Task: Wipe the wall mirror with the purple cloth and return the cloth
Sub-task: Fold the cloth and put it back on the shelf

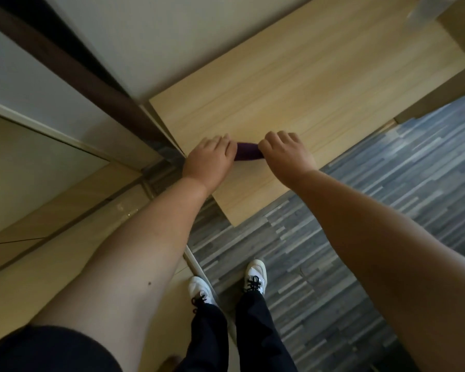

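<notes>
The purple cloth [248, 151] lies bunched on the light wooden tabletop [306, 89], near its front edge. My left hand [208, 159] grips its left end and my right hand [285, 153] grips its right end, both with fingers curled. Only a short dark strip of cloth shows between the two hands. The wall mirror [38, 170] runs along the left, inside a dark brown frame [73, 65], and reflects pale panels and floor.
A white wall [145, 30] rises behind the table. Grey striped flooring [387, 210] spreads to the right and below. My feet in white shoes [255, 275] stand close to the table's corner. A pale blurred object [427, 9] sits at the table's far right.
</notes>
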Demonstrator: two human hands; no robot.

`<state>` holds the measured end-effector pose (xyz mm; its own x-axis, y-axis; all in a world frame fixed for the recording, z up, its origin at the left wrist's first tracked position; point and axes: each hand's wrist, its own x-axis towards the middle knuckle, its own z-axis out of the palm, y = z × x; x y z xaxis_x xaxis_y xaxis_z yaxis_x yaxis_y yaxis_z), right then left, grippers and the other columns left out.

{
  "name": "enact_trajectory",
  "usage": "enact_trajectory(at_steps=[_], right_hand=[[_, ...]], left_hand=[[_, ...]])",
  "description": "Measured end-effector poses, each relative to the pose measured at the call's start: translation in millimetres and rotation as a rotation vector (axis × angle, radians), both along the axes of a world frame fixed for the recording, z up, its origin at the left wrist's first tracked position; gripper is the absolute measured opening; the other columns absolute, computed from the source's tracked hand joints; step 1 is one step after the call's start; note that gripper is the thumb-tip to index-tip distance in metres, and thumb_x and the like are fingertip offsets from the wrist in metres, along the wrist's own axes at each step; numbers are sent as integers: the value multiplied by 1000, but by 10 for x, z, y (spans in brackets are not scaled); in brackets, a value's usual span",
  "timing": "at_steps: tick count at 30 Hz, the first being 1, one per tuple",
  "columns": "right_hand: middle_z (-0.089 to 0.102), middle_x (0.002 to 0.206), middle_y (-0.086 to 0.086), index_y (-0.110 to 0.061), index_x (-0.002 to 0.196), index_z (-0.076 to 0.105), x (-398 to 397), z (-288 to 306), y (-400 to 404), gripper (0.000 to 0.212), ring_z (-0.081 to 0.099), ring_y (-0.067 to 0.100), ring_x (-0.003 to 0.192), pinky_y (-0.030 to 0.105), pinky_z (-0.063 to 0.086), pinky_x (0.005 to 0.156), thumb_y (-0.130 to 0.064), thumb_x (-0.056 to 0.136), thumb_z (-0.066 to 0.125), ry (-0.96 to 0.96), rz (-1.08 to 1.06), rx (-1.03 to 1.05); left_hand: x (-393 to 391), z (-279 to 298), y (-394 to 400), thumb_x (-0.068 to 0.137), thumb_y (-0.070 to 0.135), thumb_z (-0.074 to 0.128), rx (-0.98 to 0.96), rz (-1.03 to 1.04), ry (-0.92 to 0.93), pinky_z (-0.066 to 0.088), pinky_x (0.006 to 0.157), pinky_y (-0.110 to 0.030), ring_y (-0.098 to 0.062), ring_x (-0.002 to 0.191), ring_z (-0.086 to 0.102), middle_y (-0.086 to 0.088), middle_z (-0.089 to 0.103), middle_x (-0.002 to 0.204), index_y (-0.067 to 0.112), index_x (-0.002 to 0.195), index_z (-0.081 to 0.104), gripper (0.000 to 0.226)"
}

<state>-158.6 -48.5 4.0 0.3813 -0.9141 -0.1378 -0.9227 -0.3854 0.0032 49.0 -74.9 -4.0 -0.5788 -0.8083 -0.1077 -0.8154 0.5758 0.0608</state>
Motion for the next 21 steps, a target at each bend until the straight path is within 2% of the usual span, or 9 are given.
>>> enact_trajectory(at_steps=[2, 5, 8, 11, 14, 16, 17, 19, 21], right_hand=[[60, 110, 9, -10, 115, 54, 12, -189, 138, 27, 58, 27, 96, 40, 47, 92, -18, 90, 61, 20, 32, 89], [59, 116, 8, -13, 117, 57, 17, -370, 325, 38, 57, 27, 105, 40, 44, 98, -44, 96, 53, 43, 18, 166], [55, 125, 7, -13, 124, 55, 20, -413, 458, 56, 52, 25, 116, 41, 36, 107, -59, 96, 39, 71, -9, 183], [50, 136, 6, -15, 133, 51, 40, -358, 491, 65, 45, 25, 129, 44, 24, 117, -64, 97, 28, 106, -25, 248], [53, 136, 5, -17, 132, 53, 60, -216, 404, 61, 47, 25, 129, 44, 23, 117, -61, 98, 27, 49, -53, 246], [57, 129, 5, -17, 128, 55, 87, -77, 308, 54, 53, 25, 119, 41, 33, 109, -55, 101, 30, -8, -94, 223], [60, 122, 5, -16, 124, 57, 113, 12, 256, 49, 56, 25, 111, 39, 39, 101, -52, 102, 31, -36, -131, 231], [62, 104, 3, -14, 107, 60, 169, 192, 139, 42, 60, 23, 91, 36, 47, 81, -45, 104, 32, -74, -209, 288], [61, 88, 4, -15, 88, 56, 212, 353, 23, 40, 57, 21, 74, 35, 48, 66, -41, 105, 31, -45, -248, 352]], left_hand=[[31, -184, 169, 102, 13, 41, 163, -34, -137, 29, 118, -45, -33, 142, 36, -19, 36, 155, 1, 150, 33, 49], [114, -324, 351, 109, 21, 32, 271, -91, -343, 6, 125, -47, -31, 153, 3, -16, 0, 165, 7, 158, 1, 60], [150, -337, 415, 108, 47, 22, 327, -87, -405, -3, 124, -50, -29, 152, -13, -13, -17, 164, 9, 157, -10, 69], [135, -270, 389, 106, 55, 20, 377, -100, -431, -6, 123, -52, -28, 151, -16, -12, -20, 163, 10, 157, -11, 75], [133, -157, 330, 106, 54, 22, 425, -79, -375, -4, 123, -50, -27, 152, -13, -12, -15, 165, 10, 158, -3, 73], [149, -31, 303, 107, 50, 26, 422, -22, -256, 3, 125, -46, -27, 153, -2, -11, -5, 166, 10, 159, 6, 68], [147, 38, 295, 107, 47, 31, 416, 15, -177, 11, 124, -45, -29, 152, 8, -12, 5, 166, 10, 158, 14, 65], [122, 164, 264, 107, 39, 39, 401, 88, -46, 36, 112, -44, -31, 135, 40, -13, 36, 153, 11, 149, 37, 51], [76, 310, 196, 107, 36, 39, 407, 155, 1, 52, 88, -42, -26, 104, 57, -10, 57, 123, 11, 126, 55, 35]])
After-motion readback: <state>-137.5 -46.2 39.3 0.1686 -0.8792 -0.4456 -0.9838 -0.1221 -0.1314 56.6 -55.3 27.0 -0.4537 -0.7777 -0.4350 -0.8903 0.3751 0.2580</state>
